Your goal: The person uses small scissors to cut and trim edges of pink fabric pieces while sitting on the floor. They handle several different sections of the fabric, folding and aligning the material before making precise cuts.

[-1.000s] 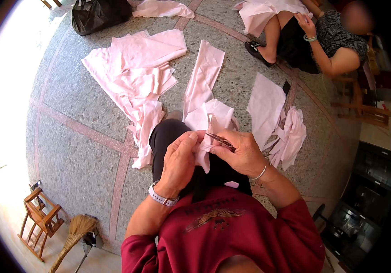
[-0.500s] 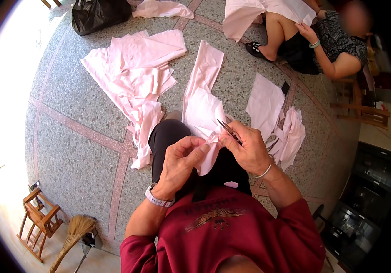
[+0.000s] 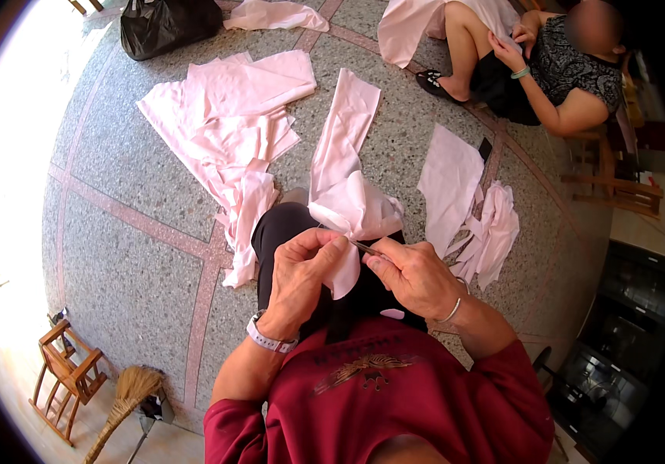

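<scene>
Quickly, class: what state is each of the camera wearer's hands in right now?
Left hand: closed, pinching pink cloth.
Right hand: closed, holding small metal snips, their tip at the cloth.

Sweatshirt [image 3: 441, 402] dark red, loose. Chest print [image 3: 363, 371] brown-gold, wide, wing-like. Dark lettering [image 3: 359, 348] just lap side of print; small dark crown-like mark [image 3: 375, 383] just neck side. Left sleeve [image 3: 236, 425] and right sleeve [image 3: 506, 379] same red, creased, flanking print, ending around elbows. Watch [image 3: 272, 336], pale strap, left of print, lapward. Bracelet [image 3: 451, 309] thin, silver-toned, right of print, lapward. Left hand [image 3: 301, 267] and right hand [image 3: 420, 278] bare, further past print. Trousers [image 3: 274, 232] black, plain, beyond print; small pale oval spot [image 3: 392, 313] on them, rightward of print. Footwear [image 3: 295, 196] greyish, mostly hidden, farthest from print.
</scene>
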Tool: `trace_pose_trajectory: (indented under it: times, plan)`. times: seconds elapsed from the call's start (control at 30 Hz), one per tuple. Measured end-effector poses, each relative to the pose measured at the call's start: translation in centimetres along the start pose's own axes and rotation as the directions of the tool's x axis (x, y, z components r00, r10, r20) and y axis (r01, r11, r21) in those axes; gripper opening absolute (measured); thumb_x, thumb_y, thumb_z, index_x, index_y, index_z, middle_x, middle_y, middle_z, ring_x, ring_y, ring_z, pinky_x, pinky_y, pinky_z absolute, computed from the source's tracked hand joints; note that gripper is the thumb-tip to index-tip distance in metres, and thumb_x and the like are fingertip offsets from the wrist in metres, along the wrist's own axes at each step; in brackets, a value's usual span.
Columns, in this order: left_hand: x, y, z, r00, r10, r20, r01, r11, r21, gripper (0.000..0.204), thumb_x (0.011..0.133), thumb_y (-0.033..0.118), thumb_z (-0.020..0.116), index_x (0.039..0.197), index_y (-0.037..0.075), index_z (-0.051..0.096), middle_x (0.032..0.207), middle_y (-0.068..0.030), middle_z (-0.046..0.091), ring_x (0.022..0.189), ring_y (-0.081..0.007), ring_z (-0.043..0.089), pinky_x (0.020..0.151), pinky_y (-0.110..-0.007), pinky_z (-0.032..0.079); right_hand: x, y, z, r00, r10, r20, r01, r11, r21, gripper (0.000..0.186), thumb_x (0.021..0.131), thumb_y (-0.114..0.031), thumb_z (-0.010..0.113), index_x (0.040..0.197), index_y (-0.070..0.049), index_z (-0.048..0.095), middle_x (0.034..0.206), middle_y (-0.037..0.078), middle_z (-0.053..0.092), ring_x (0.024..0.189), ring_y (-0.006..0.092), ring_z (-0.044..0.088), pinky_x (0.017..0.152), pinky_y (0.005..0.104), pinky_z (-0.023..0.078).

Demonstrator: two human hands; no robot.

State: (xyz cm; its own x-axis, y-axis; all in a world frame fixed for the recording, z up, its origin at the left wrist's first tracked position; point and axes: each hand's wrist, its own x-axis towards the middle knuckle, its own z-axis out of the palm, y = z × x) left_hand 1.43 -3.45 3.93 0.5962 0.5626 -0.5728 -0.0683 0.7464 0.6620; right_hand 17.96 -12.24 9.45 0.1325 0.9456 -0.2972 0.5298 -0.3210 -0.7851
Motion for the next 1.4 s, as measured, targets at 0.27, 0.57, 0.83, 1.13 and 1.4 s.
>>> trace_pose_trajectory:
  times: [0.27,0.57,0.83,1.13,1.4]
  plan:
    - [0.0,-0.3,-0.2,1.0,-0.001,-0.001,0.001,1.0,-0.019,0.015,0.092,0.014,0.066,0.096,-0.001,0.068,0.085,-0.0017,0.068,0.073,-0.0058,0.06,0.065,-0.02,0.048,0.2,0.4,0.0,1.0,-0.003,-0.009,0.003,1.0,0.031,0.019,0.094,-0.017,0.058,0.088,0.001,0.057,0.068,0.025,0.059,0.069,0.0443,0.061,0.056,0.0477,0.046]
    - [-0.1,-0.5,-0.3,1.0,0.02,0.021,-0.019,0.999,-0.026,0.014,0.093,0.013,0.065,0.096,0.0,0.067,0.087,-0.0019,0.068,0.073,-0.0058,0.06,0.066,-0.02,0.048,0.5,0.5,0.1,1.0,0.005,0.003,-0.005,0.998,0.059,0.019,0.094,-0.017,0.058,0.089,0.001,0.057,0.067,0.025,0.058,0.067,0.0439,0.06,0.055,0.0464,0.045]
    - [0.0,-0.6,0.0,0.968,0.225,0.107,-0.238,0.962,0.135,0.013,0.097,0.013,0.059,0.096,0.001,0.063,0.085,0.0002,0.064,0.071,-0.0043,0.056,0.064,-0.019,0.045,0.8,-0.1,-0.6,0.976,0.138,0.167,-0.183,0.937,0.298,0.02,0.095,-0.018,0.057,0.092,0.001,0.059,0.062,0.021,0.056,0.058,0.0384,0.06,0.05,0.037,0.043]
    - [-1.1,0.3,1.1,0.947,0.255,0.196,-0.316,0.849,0.424,0.01,0.097,0.01,0.057,0.093,0.0,0.057,0.078,0.0,0.058,0.071,-0.0052,0.051,0.062,-0.021,0.043,1.3,0.9,1.4,0.973,-0.07,-0.221,0.107,0.981,0.16,0.02,0.098,-0.016,0.054,0.089,0.001,0.058,0.063,0.012,0.061,0.056,0.0207,0.064,0.051,0.0336,0.045]
    - [-0.6,0.0,-0.2,0.885,0.419,0.205,-0.461,0.72,0.518,0.004,0.09,0.003,0.061,0.093,0.0,0.059,0.098,-0.0098,0.058,0.086,-0.0196,0.057,0.077,-0.029,0.046,2.5,1.0,0.2,0.996,-0.081,-0.026,0.085,0.953,0.292,0.022,0.088,-0.013,0.07,0.101,0.001,0.059,0.084,0.01,0.063,0.077,0.0142,0.061,0.069,0.0277,0.049]
